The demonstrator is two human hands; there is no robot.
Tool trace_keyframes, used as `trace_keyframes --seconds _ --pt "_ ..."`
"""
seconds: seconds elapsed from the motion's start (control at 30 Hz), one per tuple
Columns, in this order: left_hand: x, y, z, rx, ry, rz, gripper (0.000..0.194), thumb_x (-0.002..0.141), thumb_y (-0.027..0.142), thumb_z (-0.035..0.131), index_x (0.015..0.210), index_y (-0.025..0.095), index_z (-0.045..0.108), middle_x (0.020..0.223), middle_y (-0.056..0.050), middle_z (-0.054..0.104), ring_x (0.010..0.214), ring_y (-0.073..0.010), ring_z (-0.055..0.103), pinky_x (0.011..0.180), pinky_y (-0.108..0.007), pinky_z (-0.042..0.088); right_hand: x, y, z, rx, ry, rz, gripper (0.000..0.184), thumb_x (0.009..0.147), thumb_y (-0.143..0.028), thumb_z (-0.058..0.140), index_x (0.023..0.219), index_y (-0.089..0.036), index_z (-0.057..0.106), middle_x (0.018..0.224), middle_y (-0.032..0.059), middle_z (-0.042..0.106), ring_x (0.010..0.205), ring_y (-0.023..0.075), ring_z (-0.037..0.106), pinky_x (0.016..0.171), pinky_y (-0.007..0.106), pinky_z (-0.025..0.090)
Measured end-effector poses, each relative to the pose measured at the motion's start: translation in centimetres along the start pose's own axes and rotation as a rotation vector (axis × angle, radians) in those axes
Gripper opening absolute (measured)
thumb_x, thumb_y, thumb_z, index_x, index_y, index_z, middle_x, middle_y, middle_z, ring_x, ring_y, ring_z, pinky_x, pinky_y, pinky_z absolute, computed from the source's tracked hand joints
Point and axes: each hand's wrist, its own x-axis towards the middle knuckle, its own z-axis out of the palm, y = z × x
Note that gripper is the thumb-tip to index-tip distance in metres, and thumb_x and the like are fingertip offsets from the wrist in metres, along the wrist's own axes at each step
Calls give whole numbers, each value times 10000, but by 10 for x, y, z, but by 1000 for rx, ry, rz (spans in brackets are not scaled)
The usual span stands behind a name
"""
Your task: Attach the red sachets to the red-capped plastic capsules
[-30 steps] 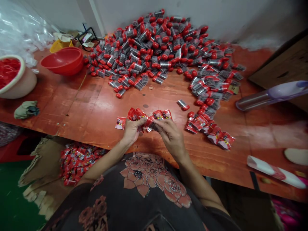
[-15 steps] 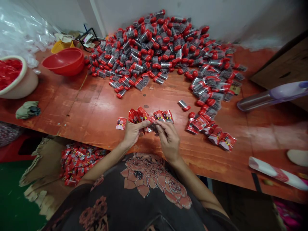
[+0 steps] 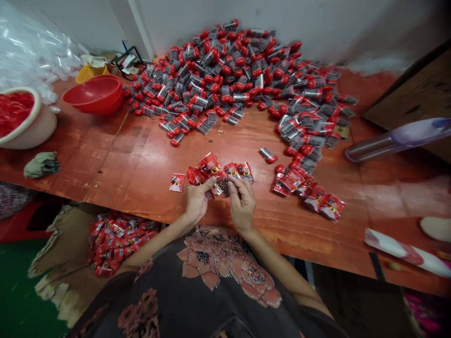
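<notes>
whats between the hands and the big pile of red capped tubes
Head view: red foil sachets just beyond the left hand and right hand, then bare red-painted tabletop up to the pile of red-capped tubes.

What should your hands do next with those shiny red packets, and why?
Probably tear the packets apart, left hand pulling away from right hand. They seem joined in a strip that both hands pinch, and one packet already lies separate on the table.

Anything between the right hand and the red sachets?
Nothing visible. The right hand is already at the red sachets, pinching them near the left hand, with no other object between.
</notes>
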Motion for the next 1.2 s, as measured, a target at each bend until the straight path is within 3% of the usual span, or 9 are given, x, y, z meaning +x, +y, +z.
trace_keyframes --seconds 0.13,0.37,0.57,0.87,0.93,1.0,1.1,1.2 --pt "1 2 -1 25 -20 -19 284 567 283 885 720 178 669 583 41 633 401 -66 493 410 -211 403 0 2 -2 -42 9 -94 321 942 -227 541 1209 -354 666 1023 34 627 951 191 628 866 417 561" --pt "4 3 -8 125 -77 -77 293 542 308 888 638 174 645 502 43 582 390 -80 486 394 -215 389 -1 5 -1 88 -7 117 285 962 -281 508 1204 -295 658 1064 48 643 984 199 636 833 420 586" --pt "4 1 -4 98 -57 -26 317 544 334 890 649 165 644 521 41 591 368 -64 457 375 -214 364 -9 5 0 4 11 -3 296 953 -259 520 1206 -318 662 1055 47 622 929 185 633 761 375 601" --pt "9 -5 -5 111 -93 -61 342 565 369 886 628 152 629 507 40 576 365 -49 444 361 -184 354 -6 -5 6 260 17 283 292 949 -338 524 1190 -254 665 1046 54 636 813 161 639 632 312 585" --pt "8 -2 -4 116 -76 -56 353 556 375 887 601 149 620 486 34 572 356 -56 449 353 -182 353 -6 -1 7 201 31 220 280 957 -322 514 1177 -251 672 1051 60 655 872 176 650 703 332 586" --pt "9 0 -3 113 -39 -34 363 560 387 882 581 152 606 437 39 542 337 -68 450 334 -180 334 -3 8 7 76 26 44 247 950 -275 536 1135 -256 699 1031 56 663 958 188 643 853 368 562" --pt "11 3 1 72 -26 23 382 603 417 855 552 148 589 406 36 520 331 -75 453 344 -183 355 4 24 2 -44 37 -163 303 950 -212 531 1210 -279 671 1038 56 671 977 183 650 880 357 557" --pt "14 6 4 25 6 45 385 570 430 870 594 144 612 462 31 566 341 -73 458 348 -187 368 10 33 -3 -91 52 -282 332 951 -186 524 1233 -293 660 1046 53 682 983 174 663 854 325 575"
